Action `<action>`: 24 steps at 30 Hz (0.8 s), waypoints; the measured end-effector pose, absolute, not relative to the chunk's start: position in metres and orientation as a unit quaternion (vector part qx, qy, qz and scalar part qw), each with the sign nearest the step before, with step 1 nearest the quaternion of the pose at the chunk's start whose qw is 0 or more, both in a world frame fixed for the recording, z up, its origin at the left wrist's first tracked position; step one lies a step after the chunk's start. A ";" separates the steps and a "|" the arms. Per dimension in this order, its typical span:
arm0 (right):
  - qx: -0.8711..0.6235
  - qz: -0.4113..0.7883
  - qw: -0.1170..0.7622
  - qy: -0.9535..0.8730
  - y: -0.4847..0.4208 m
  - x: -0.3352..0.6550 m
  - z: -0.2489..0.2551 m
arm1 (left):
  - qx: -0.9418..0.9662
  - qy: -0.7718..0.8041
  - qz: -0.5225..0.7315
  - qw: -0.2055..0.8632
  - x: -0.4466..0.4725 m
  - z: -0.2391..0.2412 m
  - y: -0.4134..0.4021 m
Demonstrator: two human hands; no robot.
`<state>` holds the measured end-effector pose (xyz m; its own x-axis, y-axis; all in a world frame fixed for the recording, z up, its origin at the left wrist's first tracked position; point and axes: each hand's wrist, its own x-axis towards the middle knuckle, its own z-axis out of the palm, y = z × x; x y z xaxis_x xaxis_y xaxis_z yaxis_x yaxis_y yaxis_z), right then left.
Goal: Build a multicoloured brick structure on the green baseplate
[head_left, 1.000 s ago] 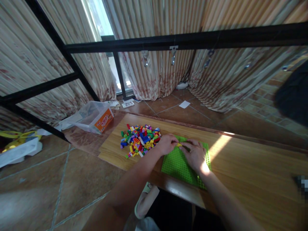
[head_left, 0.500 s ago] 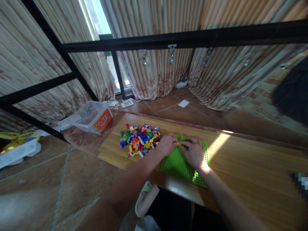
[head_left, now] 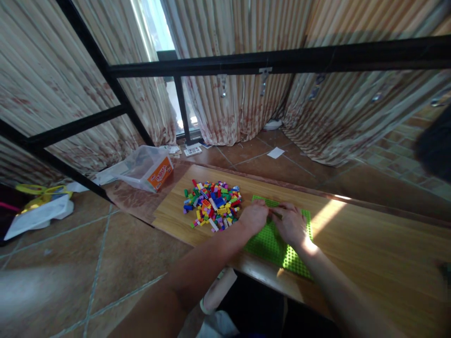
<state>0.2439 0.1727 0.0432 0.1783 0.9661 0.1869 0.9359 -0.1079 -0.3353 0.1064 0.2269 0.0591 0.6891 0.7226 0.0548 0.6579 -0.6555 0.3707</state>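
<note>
Fingertips meet above the far part of a green studded baseplate [head_left: 269,244] on the wooden table. My left hand [head_left: 254,217] is closed, fingers pinched at the left side of the plate. From the right, my right hand [head_left: 291,224] reaches in with bent fingers pressed toward the left fingertips. The small yellow toy brick seen between them a moment ago is now hidden by the fingers. Left of the plate, next to my left forearm, lies a loose heap of mixed-colour toy bricks [head_left: 213,204].
A clear plastic box [head_left: 143,169] with an orange label stands beyond the table's left end. The wooden tabletop [head_left: 373,234] stretches to the right, crossed by a strip of sunlight. A black metal frame [head_left: 225,67] and curtains [head_left: 225,112] lie beyond.
The camera view has shifted, so the scene sits slightly further right. Both hands stay together over the baseplate, and the yellow brick between the fingertips no longer shows.
</note>
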 end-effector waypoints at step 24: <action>-0.735 -0.040 0.236 -0.635 0.162 0.236 0.025 | 0.812 0.475 0.306 0.145 0.046 0.056 0.163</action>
